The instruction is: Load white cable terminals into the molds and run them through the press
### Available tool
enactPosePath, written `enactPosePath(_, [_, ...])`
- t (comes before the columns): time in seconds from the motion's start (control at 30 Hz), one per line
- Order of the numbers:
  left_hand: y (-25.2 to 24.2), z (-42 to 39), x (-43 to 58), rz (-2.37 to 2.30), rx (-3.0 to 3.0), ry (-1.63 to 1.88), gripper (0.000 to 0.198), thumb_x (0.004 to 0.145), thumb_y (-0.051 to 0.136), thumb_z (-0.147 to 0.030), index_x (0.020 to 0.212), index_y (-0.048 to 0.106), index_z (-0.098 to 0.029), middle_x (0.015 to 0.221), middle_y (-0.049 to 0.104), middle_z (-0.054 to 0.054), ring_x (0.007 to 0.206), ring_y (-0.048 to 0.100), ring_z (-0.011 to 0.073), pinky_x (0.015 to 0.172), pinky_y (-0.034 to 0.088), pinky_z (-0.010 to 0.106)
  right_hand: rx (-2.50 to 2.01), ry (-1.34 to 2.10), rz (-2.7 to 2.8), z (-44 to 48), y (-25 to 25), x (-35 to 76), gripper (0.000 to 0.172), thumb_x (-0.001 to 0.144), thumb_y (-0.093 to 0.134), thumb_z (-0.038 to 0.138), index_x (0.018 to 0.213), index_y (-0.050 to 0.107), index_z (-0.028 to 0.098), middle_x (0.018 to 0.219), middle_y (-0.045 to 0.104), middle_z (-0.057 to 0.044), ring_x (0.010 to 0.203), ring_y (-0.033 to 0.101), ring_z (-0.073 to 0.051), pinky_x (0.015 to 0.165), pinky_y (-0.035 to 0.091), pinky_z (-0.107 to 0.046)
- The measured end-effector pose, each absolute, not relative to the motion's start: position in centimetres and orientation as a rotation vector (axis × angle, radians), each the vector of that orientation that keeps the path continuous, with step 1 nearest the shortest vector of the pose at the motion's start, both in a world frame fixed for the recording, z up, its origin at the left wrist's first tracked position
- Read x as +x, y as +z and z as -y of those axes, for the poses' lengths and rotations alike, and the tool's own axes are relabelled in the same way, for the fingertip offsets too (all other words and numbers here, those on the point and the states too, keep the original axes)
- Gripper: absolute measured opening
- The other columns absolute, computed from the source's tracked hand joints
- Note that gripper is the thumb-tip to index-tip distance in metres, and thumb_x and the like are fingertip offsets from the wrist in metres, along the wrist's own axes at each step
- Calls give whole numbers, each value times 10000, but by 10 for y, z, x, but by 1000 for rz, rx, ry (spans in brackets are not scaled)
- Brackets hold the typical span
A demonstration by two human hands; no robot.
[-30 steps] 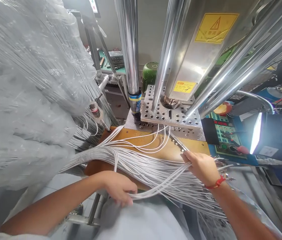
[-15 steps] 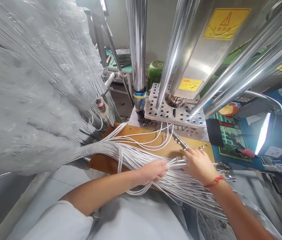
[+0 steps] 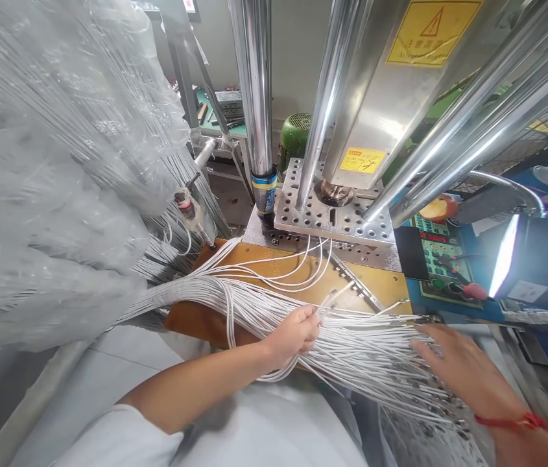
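Note:
My left hand (image 3: 293, 337) is closed on a white cable (image 3: 339, 295), whose free end sticks up past the thumb; more cables may be in the grip. A thick bundle of white cables (image 3: 249, 308) runs under it across the brown board (image 3: 385, 282). My right hand (image 3: 463, 366), slightly blurred, hovers by the cable ends at the right, its fingers stretched out and apart. Small metal fittings (image 3: 441, 395) tip many of those cables. A slotted metal strip (image 3: 358, 282) lies slantwise on the board. Several cables loop from under the press's perforated plate (image 3: 293, 217).
Bright steel columns (image 3: 257, 84) and a metal housing with warning labels (image 3: 375, 97) rise behind the board. Plastic-wrapped cables (image 3: 59, 194) hang at the left. At the right are a control panel (image 3: 436, 250), pliers with a red handle (image 3: 473, 290) and a lit lamp (image 3: 504, 256).
My right hand has moved away from the cables by my left hand, rightward to the cable ends, and its fingers have opened. My left hand keeps its grip. The view has shifted slightly.

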State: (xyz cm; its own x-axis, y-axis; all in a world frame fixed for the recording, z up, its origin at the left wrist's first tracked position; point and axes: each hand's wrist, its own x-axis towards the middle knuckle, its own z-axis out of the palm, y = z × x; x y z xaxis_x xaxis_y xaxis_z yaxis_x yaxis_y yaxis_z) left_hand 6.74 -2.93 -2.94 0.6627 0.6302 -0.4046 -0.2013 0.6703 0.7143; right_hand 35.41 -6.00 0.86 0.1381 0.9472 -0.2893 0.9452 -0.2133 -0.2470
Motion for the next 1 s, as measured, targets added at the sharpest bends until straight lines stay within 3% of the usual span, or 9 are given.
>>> enactPosePath(0.13, [-28,34,70,-634,710,506,224,803,417,-394,788,363,-177,508,233,-87,382,154,15,372,127,155,-1822,1000,1279,42,8,312,521,768,374,524,1219,367,263,1086,525,-68,920,535,-200,769,451,-355])
enactPosePath(0.23, [-29,37,74,-606,745,407,242,794,429,-410,791,376,-173,497,294,-82,378,230,19,380,191,152,-1360,1354,883,24,-4,274,566,792,364,502,1291,216,280,1118,503,-67,963,529,-180,836,432,-378])
enactPosePath(0.4, [-29,35,76,-621,766,368,259,791,410,-430,825,402,-174,512,373,-70,375,340,39,391,269,174,-1223,1504,1033,14,-21,243,341,781,458,419,983,565,166,999,577,-91,872,558,-177,831,424,-356])
enactPosePath(0.5, [-31,31,79,-617,729,392,288,775,435,-449,837,416,-168,503,347,-80,367,309,27,387,241,167,-1236,1659,1223,18,-21,235,386,817,371,442,949,598,158,983,588,-96,883,547,-181,781,437,-328])
enactPosePath(0.63, [-37,29,88,-663,770,433,337,753,455,-473,801,458,-140,490,338,-81,364,293,21,383,230,172,-1224,1554,1194,18,-18,230,464,848,223,476,1161,462,231,1165,493,-63,1032,476,-172,840,402,-330])
enactPosePath(0.73, [-41,25,94,-739,807,489,340,744,463,-472,752,457,-133,511,378,-66,387,339,25,398,254,173,-1305,1486,1365,13,-24,236,545,855,80,470,1217,393,209,1156,492,-85,1025,478,-176,800,412,-335])
enactPosePath(0.8, [-41,20,95,-791,827,514,318,744,477,-442,769,473,-124,565,434,-43,424,385,25,422,276,170,-1535,1165,1606,11,-31,246,502,850,153,447,1098,487,167,1029,548,-106,941,509,-188,761,410,-329])
enactPosePath(0.9, [-37,10,93,-794,801,546,270,744,497,-388,792,476,-123,600,450,-37,427,373,12,416,254,158,-1834,801,2149,14,-36,263,314,808,317,329,713,558,151,724,562,-74,707,522,-164,652,395,-285])
enactPosePath(1.0, [-33,-1,93,-740,735,508,277,744,494,-402,785,465,-129,544,379,-71,366,271,-6,376,168,153,-1935,575,2334,16,-37,281,248,799,343,285,789,553,154,730,551,-63,683,507,-152,621,382,-260])
